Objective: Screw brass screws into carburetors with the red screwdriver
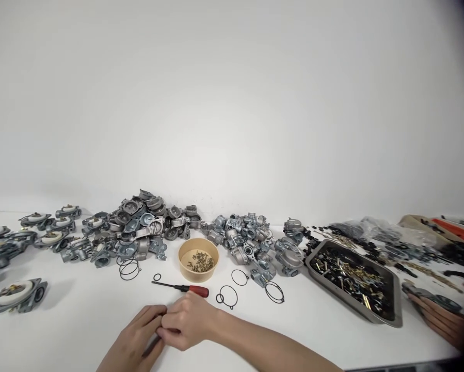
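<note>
My left hand [136, 338] and my right hand [188, 319] meet over the white table near its front edge. The fingers of both are bent and pressed together at the tips. A dark sliver shows under my left fingers, but what they hold, if anything, is hidden. Just beyond my right hand lies a screwdriver [198, 291] with a red and black handle, its shaft pointing left. Black rubber gasket rings [229, 286] lie to the right of it, and a small O-ring [157, 277] is above its tip. Behind the screwdriver stands a tan bowl [185, 266] with small brass-coloured screws inside.
Grey metal float bowls [133, 226] are heaped at the back left, carburetor bodies [251, 240] at back centre. Carburetors with white floats [17, 294] stand at left. A metal tray [351, 299] of small parts lies right. Another person's hand [441, 316] holds a metal part at far right.
</note>
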The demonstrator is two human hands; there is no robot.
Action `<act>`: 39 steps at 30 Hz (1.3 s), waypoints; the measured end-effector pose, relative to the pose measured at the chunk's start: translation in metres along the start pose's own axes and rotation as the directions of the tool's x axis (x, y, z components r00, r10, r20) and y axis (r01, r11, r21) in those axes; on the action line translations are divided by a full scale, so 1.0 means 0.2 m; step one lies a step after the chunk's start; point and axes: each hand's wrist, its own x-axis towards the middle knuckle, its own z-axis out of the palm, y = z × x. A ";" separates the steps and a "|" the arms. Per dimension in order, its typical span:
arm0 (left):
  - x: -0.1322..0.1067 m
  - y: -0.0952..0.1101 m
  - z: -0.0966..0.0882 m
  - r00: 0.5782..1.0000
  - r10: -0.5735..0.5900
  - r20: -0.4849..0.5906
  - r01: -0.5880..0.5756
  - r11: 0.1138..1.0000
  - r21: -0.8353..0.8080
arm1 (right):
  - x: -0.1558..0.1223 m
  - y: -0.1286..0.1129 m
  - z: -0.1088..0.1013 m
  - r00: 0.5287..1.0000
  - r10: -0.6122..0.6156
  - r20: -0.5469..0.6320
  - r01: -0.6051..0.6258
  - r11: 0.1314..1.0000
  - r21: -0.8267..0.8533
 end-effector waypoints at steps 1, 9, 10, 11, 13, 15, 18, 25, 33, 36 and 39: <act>0.01 0.01 -0.01 1.000 -0.011 0.014 0.011 1.000 0.002 | -0.02 0.00 0.01 1.000 0.013 -0.001 -0.013 1.000 0.012; 0.03 0.07 -0.02 0.997 -0.037 0.068 0.037 0.999 -0.003 | -0.06 -0.04 -0.05 0.983 0.182 0.015 -0.182 0.971 0.153; 0.03 0.07 -0.02 0.996 -0.039 0.076 0.040 0.999 -0.001 | -0.06 -0.04 -0.05 0.983 0.184 0.019 -0.185 0.970 0.155; 0.03 0.07 -0.02 0.995 -0.041 0.087 0.041 0.999 0.003 | -0.05 -0.04 -0.05 0.982 0.185 0.021 -0.186 0.970 0.157; 0.03 0.07 -0.02 0.993 -0.038 0.107 0.037 0.999 0.014 | -0.05 -0.04 -0.04 0.981 0.190 0.021 -0.191 0.969 0.159; 0.02 0.07 -0.02 0.992 -0.035 0.118 0.033 0.999 0.023 | -0.04 -0.05 -0.05 0.980 0.197 0.023 -0.198 0.967 0.160; 0.02 0.07 -0.02 0.991 -0.037 0.127 0.033 0.999 0.031 | -0.04 -0.05 -0.05 0.979 0.201 0.029 -0.203 0.966 0.159; 0.02 0.06 -0.02 0.992 -0.024 0.123 0.020 0.999 0.038 | -0.05 -0.05 -0.06 0.977 0.203 0.066 -0.210 0.968 0.136; 0.02 0.05 0.00 0.996 -0.010 0.090 0.004 0.998 0.061 | -0.05 -0.04 -0.04 0.976 0.199 0.088 -0.208 0.972 0.112; 0.00 0.02 0.01 0.998 0.025 0.054 -0.030 0.995 0.091 | -0.05 -0.04 -0.04 0.975 0.208 0.080 -0.215 0.972 0.096; -0.02 -0.05 0.03 0.991 0.125 0.040 -0.130 0.978 0.163 | -0.06 -0.03 -0.03 0.976 0.203 0.080 -0.209 0.975 0.074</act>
